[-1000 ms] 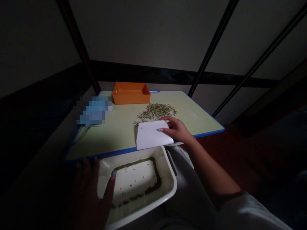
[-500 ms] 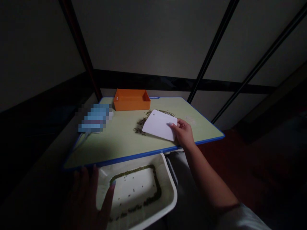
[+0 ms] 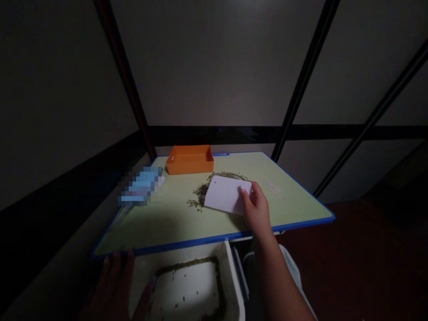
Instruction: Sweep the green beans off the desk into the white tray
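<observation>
My right hand (image 3: 257, 207) pinches the right end of a white flat scraper (image 3: 224, 194), thumb on top, with a small hole in its far left corner. The scraper is tilted over a scatter of small dark greenish-brown pellets (image 3: 201, 192) on the table, hiding part of them. Dim at the lower left, my left hand (image 3: 115, 285) straddles the left side of a white basin (image 3: 236, 281), fingers outside and thumb inside. Similar pellets line the bottom edges of the basin, and a few lie loose on its floor.
An orange open box (image 3: 190, 167) stands at the back of the pale green, blue-edged table (image 3: 160, 223). On the left lies a blurred-out blue item (image 3: 142, 185) with a pale cord. A whitish patch (image 3: 273, 186) marks the right side. Panelled walls close off the back.
The view has tilted up, so table and basin sit lower in the picture. The scraper has turned slightly and lies lower against the pellets. My left hand stays at the basin.
</observation>
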Available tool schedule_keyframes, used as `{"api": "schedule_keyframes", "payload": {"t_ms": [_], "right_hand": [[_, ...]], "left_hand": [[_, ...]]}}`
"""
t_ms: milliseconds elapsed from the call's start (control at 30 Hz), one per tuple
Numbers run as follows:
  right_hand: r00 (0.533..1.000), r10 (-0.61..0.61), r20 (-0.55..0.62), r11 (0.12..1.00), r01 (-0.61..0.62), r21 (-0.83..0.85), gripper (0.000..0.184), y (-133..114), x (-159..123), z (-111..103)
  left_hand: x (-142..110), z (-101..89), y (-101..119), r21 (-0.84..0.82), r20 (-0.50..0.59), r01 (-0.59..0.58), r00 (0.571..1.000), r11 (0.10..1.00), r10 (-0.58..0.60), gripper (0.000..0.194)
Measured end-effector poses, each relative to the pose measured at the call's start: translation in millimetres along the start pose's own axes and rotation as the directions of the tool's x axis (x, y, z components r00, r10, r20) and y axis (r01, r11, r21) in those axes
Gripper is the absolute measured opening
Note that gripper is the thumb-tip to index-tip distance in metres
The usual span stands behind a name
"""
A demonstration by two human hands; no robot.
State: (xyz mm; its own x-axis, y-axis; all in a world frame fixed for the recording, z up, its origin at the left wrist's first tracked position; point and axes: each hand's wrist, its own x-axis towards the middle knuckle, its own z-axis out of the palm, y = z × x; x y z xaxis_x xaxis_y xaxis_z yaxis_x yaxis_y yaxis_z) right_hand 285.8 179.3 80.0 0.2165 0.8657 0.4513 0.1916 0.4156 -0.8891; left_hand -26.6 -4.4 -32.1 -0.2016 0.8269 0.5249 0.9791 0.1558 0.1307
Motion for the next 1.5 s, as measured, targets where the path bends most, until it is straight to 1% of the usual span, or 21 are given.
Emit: {"api": "schedule_keyframes", "payload": {"t_ms": [100, 200, 333, 433, 567, 667, 833, 967, 1133, 1267, 1367, 1500], "right_hand": [[0.999, -0.014, 0.035, 1.0, 0.015, -0.028, 0.022, 5.1, -7.0, 0.5], [0.999, -0.007, 0.036, 0.995, 0.011, -0.099, 0.023, 11.0, -10.3, 2.5], [0.999, 0.02, 0.035, 0.985, -0.014, -0.174, 0.028, 13.6, -9.5, 5.9], [0.998, 0.022, 0.053, 0.977, -0.01, -0.213, 0.031, 14.5, -8.7, 7.2], [0.997, -0.006, 0.072, 0.977, 0.021, -0.213, 0.029, 15.5, -8.9, 7.5], [0.997, -0.013, 0.073, 0.974, 0.029, -0.225, 0.026, 14.0, -8.8, 7.4], [0.997, -0.025, 0.079, 0.981, 0.039, -0.187, 0.017, 11.5, -8.1, 6.9], [0.996, -0.034, 0.087, 0.987, 0.047, -0.154, 0.016, 12.3, -9.1, 6.3], [0.985, -0.065, 0.16, 0.997, 0.069, -0.022, 0.019, 14.0, -9.9, 5.4], [0.992, -0.05, 0.118, 0.996, 0.04, 0.084, 0.02, 14.1, -10.4, 3.6], [0.992, -0.037, 0.125, 0.999, 0.032, 0.043, 0.02, 13.0, -12.0, 2.6], [0.971, -0.065, 0.23, 0.997, 0.071, -0.018, 0.02, 10.6, -13.8, 3.1]], "left_hand": [[3.6, -9.7, 10.6, 0.046, 0.014, 0.005, 1.0, 0.999, -0.005, 0.075], [8.5, -15.4, 17.8, 0.081, 0.017, 0.023, 1.0, 0.996, -0.025, 0.075], [13.9, -17.1, 19.4, 0.085, 0.012, 0.026, 1.0, 0.996, -0.027, 0.073], [15.7, -16.8, 18.4, 0.081, 0.015, 0.04, 0.999, 0.996, -0.042, 0.072], [17.2, -20.5, 20.4, 0.086, 0.023, 0.045, 0.999, 0.995, -0.047, 0.073], [18.8, -26.4, 23.6, 0.097, 0.053, 0.042, 0.997, 0.994, -0.047, 0.073], [20.4, -31.7, 26.5, 0.124, 0.086, 0.033, 0.995, 0.992, -0.043, 0.073], [20.1, -31.3, 27.7, 0.133, 0.084, 0.023, 0.996, 0.991, -0.035, 0.072], [18.7, -31.4, 31.2, 0.145, 0.065, 0.03, 0.997, 0.989, -0.039, 0.071], [17.9, -31.9, 33.6, 0.161, 0.064, 0.046, 0.996, 0.986, -0.057, 0.07], [18.6, -31.4, 34.2, 0.163, 0.068, 0.052, 0.996, 0.985, -0.064, 0.07], [20.1, -30.3, 34.5, 0.154, 0.073, 0.046, 0.996, 0.987, -0.058, 0.073]]}}
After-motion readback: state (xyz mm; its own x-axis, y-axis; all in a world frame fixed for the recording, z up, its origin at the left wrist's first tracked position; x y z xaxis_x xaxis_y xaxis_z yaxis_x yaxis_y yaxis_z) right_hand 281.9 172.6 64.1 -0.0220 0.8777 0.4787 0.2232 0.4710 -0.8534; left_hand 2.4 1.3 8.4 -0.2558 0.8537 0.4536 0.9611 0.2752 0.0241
